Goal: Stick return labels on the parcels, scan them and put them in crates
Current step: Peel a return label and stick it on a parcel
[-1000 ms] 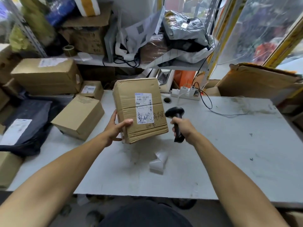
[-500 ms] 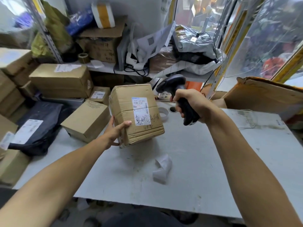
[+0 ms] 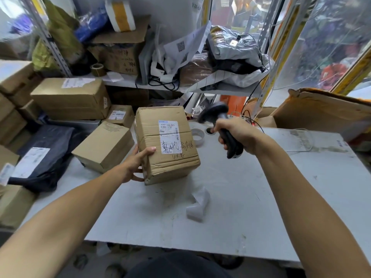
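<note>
Upright and slightly tilted, the cardboard parcel [image 3: 167, 145] is held above the grey tabletop [image 3: 251, 207], its lower corner close to or touching the surface; I cannot tell which. A white printed label [image 3: 168, 135] is stuck on the face turned toward the camera, with handwriting in black marker on and just beside it. The left hand [image 3: 136, 164] grips the parcel's lower left edge, thumb curled onto the front face and the fingers wrapped behind and under it. To the right of the parcel, apart from it, the right hand [image 3: 235, 135] has its fingers clamped round the handle of a black barcode scanner [image 3: 222, 127], whose head is blurred and points left toward the parcel's top. Between the two hands, farther back, a roll of tape [image 3: 197, 135] lies flat on the tabletop. Nearer the camera than both hands sits a crumpled strip of white backing paper [image 3: 197, 207]. Left of the left hand's fingers, more brown boxes [image 3: 104, 149] and a dark mailer bag [image 3: 43, 157] are stacked, some bearing labels.
</note>
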Demonstrator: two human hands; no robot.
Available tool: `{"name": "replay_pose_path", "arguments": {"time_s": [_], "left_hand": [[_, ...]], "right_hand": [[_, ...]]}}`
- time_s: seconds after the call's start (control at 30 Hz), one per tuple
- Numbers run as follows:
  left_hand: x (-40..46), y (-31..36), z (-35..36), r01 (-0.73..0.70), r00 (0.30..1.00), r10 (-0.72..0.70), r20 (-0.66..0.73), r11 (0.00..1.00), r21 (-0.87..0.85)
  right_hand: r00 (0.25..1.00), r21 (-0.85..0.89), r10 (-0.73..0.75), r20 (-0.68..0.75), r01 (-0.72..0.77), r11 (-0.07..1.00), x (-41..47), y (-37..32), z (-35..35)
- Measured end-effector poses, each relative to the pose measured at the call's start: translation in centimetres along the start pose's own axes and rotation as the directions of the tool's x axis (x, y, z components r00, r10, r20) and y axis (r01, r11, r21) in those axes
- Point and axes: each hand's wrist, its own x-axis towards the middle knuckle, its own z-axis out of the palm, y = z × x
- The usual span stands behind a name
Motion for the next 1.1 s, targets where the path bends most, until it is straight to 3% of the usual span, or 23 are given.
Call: {"name": "replay_pose_path", "arguments": {"time_s": [0.07, 0.17, 0.27, 0.4, 0.5, 0.6, 0.67, 0.73, 0.8, 0.9, 1.0, 1.1], "left_hand": [[0.1, -0.8, -0.3, 0.065, 0.997, -0.067, 0.045, 0.997, 0.032], [0.2, -2.1, 0.1, 0.103, 0.995, -0.103, 0.021, 0.994, -0.021], [0.8, -2.9, 0.7, 0.048, 0.995, -0.055, -0.084, 0.995, -0.085], [1.3, -3.2, 2.2, -0.09, 0.97, 0.08, -0.228, 0.995, -0.032], [1.4, -3.7, 3.6, -0.176, 0.909, 0.196, -0.367, 0.98, 0.089], [1.2, -4.4, 4.6, -0.187, 0.847, 0.256, -0.465, 0.964, 0.19], [1.0, -4.8, 5.2, -0.196, 0.816, 0.285, -0.504, 0.955, 0.223], [0.7, -5.2, 5.9, -0.204, 0.781, 0.32, -0.536, 0.942, 0.266], [0.0, -5.4, 6.5, -0.206, 0.736, 0.368, -0.569, 0.922, 0.329], [-1.3, -5.6, 7.3, -0.236, 0.665, 0.463, -0.586, 0.875, 0.424], [-2.7, -6.6, 7.7, -0.347, 0.601, 0.603, -0.525, 0.788, 0.508], [-4.4, -7.8, 8.2, -0.507, 0.461, 0.819, -0.342, 0.56, 0.655]], "right_hand": [[0.992, -0.119, 0.103, -0.071, -0.111, 0.987, 1.2, 4.4, 0.5], [0.934, -0.139, 0.289, -0.209, -0.321, 0.937, 2.2, 13.3, 1.5], [0.876, -0.187, 0.369, -0.312, -0.437, 0.88, 1.6, 20.5, 2.4], [0.849, -0.266, 0.42, -0.32, -0.506, 0.82, 0.8, 25.0, 3.4], [0.825, -0.338, 0.347, -0.446, -0.514, 0.788, 0.4, 25.8, 4.4], [0.734, -0.401, 0.033, -0.678, -0.407, 0.82, -1.0, 24.8, 6.9], [0.733, -0.524, -0.202, -0.65, -0.24, 0.817, -1.4, 24.0, 9.0], [0.824, -0.648, -0.261, -0.502, -0.158, 0.745, -1.1, 23.5, 11.3], [0.929, -0.691, -0.118, -0.351, -0.171, 0.702, -0.1, 22.8, 13.1], [0.952, -0.669, 0.103, -0.288, -0.278, 0.689, 1.6, 22.2, 14.1], [0.945, -0.573, 0.125, -0.301, -0.284, 0.768, 2.1, 22.7, 13.5], [0.951, -0.298, 0.121, -0.284, -0.207, 0.932, 1.3, 23.8, 12.3]]}}
